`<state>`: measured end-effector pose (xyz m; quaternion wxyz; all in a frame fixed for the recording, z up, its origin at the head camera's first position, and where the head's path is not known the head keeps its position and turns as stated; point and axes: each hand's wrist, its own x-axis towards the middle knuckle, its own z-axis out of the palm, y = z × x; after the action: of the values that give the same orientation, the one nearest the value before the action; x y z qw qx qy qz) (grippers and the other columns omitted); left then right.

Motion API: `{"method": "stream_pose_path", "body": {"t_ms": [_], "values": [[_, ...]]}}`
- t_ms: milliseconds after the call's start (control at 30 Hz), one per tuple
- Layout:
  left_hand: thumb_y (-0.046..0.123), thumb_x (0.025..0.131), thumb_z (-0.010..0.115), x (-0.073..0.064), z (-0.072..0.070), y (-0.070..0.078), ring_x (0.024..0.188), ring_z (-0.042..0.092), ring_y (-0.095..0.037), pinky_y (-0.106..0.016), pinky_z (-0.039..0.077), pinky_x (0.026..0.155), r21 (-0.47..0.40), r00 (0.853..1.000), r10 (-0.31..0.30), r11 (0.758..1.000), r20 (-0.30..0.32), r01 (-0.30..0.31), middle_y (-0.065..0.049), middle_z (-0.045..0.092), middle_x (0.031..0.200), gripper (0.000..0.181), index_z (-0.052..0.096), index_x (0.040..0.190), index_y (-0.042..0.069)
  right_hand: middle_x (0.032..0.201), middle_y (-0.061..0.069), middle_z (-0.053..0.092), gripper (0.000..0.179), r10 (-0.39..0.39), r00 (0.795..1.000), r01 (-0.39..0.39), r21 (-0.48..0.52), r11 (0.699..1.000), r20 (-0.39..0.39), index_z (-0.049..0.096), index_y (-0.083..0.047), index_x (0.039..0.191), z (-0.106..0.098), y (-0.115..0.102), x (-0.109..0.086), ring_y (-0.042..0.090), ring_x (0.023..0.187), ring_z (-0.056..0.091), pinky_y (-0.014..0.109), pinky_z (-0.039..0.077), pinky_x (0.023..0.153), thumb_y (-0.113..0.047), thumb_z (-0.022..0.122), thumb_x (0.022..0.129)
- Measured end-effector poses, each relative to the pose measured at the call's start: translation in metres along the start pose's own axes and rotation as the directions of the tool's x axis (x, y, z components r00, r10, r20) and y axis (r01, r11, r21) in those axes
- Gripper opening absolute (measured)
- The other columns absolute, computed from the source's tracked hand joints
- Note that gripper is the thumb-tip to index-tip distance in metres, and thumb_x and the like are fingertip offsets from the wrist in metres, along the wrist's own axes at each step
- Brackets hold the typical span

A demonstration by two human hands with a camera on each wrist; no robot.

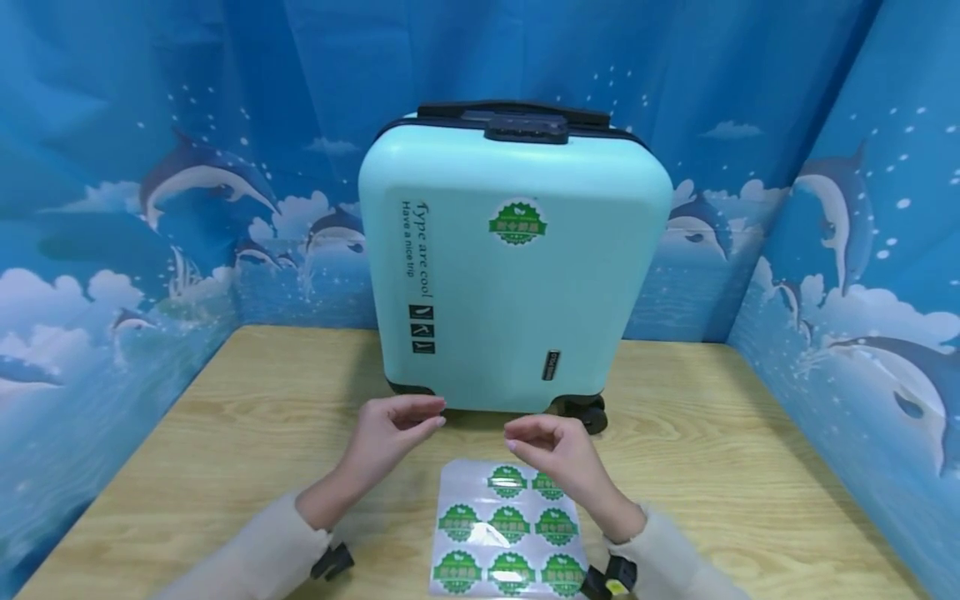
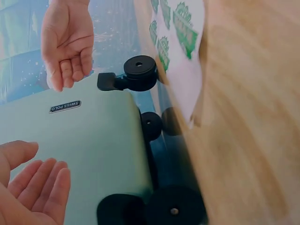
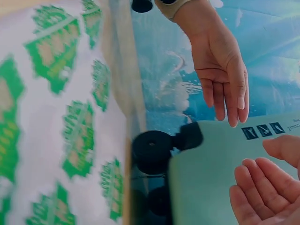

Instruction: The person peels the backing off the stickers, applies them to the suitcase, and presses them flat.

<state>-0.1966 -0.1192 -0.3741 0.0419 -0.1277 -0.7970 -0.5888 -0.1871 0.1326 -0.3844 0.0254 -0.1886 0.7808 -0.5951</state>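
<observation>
A mint-green suitcase stands upright on the wooden table, with one round green sticker on its upper front. My left hand hovers in front of the suitcase's lower left, its fingers loosely bent and holding nothing. Opposite it, my right hand hangs above the upper right of a sticker sheet, also with nothing between thumb and fingers. White backing shows at the sheet's upper left, where a spot has no sticker; several green stickers lie on the rest. In the left wrist view the palm of my left hand faces up.
Black wheels show under the suitcase's right corner. A dark handle tops the suitcase. Blue curtains printed with dolphins hang behind and at both sides of the wooden table.
</observation>
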Motion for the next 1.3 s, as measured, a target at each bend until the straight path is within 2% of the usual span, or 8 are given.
{"method": "stream_pose_path", "body": {"t_ms": [200, 467, 567, 767, 967, 1033, 1167, 1300], "values": [[0.008, 0.08, 0.073, -0.008, -0.003, -0.006, 0.088, 0.068, -0.016, -0.022, 0.055, 0.076, 0.005, 0.993, -0.117, 0.993, 0.029, 0.117, -0.012, 0.07, 0.104, 0.025, 0.069, 0.105, 0.005, 0.106, 0.023, 0.066, 0.027, 0.059, 0.997, -0.06, 0.007, 0.998, 0.048, 0.065, 0.004, 0.107, 0.008, 0.005, -0.007, 0.016, 0.09, 0.067, 0.022, 0.054, 0.078, -0.013, 0.068, 0.086], [0.003, 0.08, 0.071, -0.016, -0.002, -0.015, 0.094, 0.067, -0.021, -0.028, 0.056, 0.08, -0.058, 0.963, -0.252, 0.964, 0.096, 0.258, -0.016, 0.068, 0.109, 0.03, 0.066, 0.109, 0.0, 0.107, 0.022, 0.066, 0.031, 0.176, 0.982, -0.181, 0.074, 0.981, 0.074, 0.063, 0.007, 0.108, 0.018, 0.009, -0.013, 0.017, 0.089, 0.066, 0.023, 0.055, 0.077, -0.01, 0.07, 0.083], [0.003, 0.081, 0.07, -0.018, -0.001, -0.021, 0.096, 0.066, -0.022, -0.029, 0.055, 0.082, -0.069, 0.957, -0.264, 0.959, 0.119, 0.273, -0.015, 0.067, 0.109, 0.031, 0.064, 0.111, -0.002, 0.107, 0.021, 0.067, 0.032, 0.211, 0.974, -0.22, 0.111, 0.969, 0.082, 0.063, 0.008, 0.109, 0.02, 0.01, -0.015, 0.016, 0.088, 0.066, 0.023, 0.055, 0.077, -0.009, 0.07, 0.083], [0.004, 0.082, 0.069, -0.024, 0.001, -0.028, 0.1, 0.065, -0.024, -0.032, 0.054, 0.086, -0.096, 0.951, -0.269, 0.954, 0.154, 0.285, -0.017, 0.065, 0.114, 0.036, 0.06, 0.115, -0.004, 0.107, 0.021, 0.066, 0.032, 0.215, 0.969, -0.23, 0.122, 0.966, 0.119, 0.062, 0.008, 0.11, 0.024, 0.013, -0.018, 0.016, 0.088, 0.066, 0.023, 0.055, 0.078, -0.008, 0.07, 0.084], [0.005, 0.079, 0.071, -0.033, 0.005, -0.032, 0.1, 0.064, -0.024, -0.033, 0.054, 0.085, -0.127, 0.917, -0.364, 0.914, 0.16, 0.385, -0.017, 0.064, 0.115, 0.039, 0.06, 0.117, -0.001, 0.108, 0.023, 0.065, 0.033, 0.209, 0.965, -0.234, 0.16, 0.959, 0.162, 0.061, 0.01, 0.111, 0.028, 0.015, -0.021, 0.015, 0.088, 0.065, 0.022, 0.054, 0.079, -0.008, 0.069, 0.084], [0.004, 0.079, 0.071, -0.036, 0.006, -0.034, 0.099, 0.064, -0.025, -0.033, 0.054, 0.085, -0.116, 0.917, -0.363, 0.916, 0.165, 0.384, -0.018, 0.064, 0.114, 0.04, 0.06, 0.116, -0.003, 0.108, 0.023, 0.065, 0.033, 0.213, 0.961, -0.242, 0.166, 0.956, 0.176, 0.061, 0.009, 0.112, 0.03, 0.016, -0.022, 0.015, 0.088, 0.065, 0.022, 0.054, 0.078, -0.007, 0.068, 0.084], [0.003, 0.078, 0.071, -0.04, 0.005, -0.038, 0.098, 0.065, -0.026, -0.034, 0.054, 0.085, -0.101, 0.928, -0.32, 0.934, 0.193, 0.343, -0.022, 0.064, 0.113, 0.04, 0.059, 0.115, -0.007, 0.107, 0.021, 0.066, 0.032, 0.226, 0.953, -0.254, 0.127, 0.959, 0.199, 0.062, 0.007, 0.111, 0.034, 0.02, -0.022, 0.016, 0.089, 0.065, 0.022, 0.055, 0.078, -0.007, 0.069, 0.083], [0.003, 0.079, 0.071, -0.043, 0.005, -0.04, 0.098, 0.065, -0.026, -0.034, 0.054, 0.086, -0.098, 0.919, -0.328, 0.93, 0.218, 0.355, -0.021, 0.064, 0.113, 0.04, 0.059, 0.116, -0.007, 0.107, 0.017, 0.067, 0.032, 0.237, 0.944, -0.257, 0.059, 0.965, 0.231, 0.064, 0.004, 0.111, 0.037, 0.024, -0.021, 0.019, 0.092, 0.064, 0.022, 0.054, 0.078, -0.008, 0.071, 0.082]]}}
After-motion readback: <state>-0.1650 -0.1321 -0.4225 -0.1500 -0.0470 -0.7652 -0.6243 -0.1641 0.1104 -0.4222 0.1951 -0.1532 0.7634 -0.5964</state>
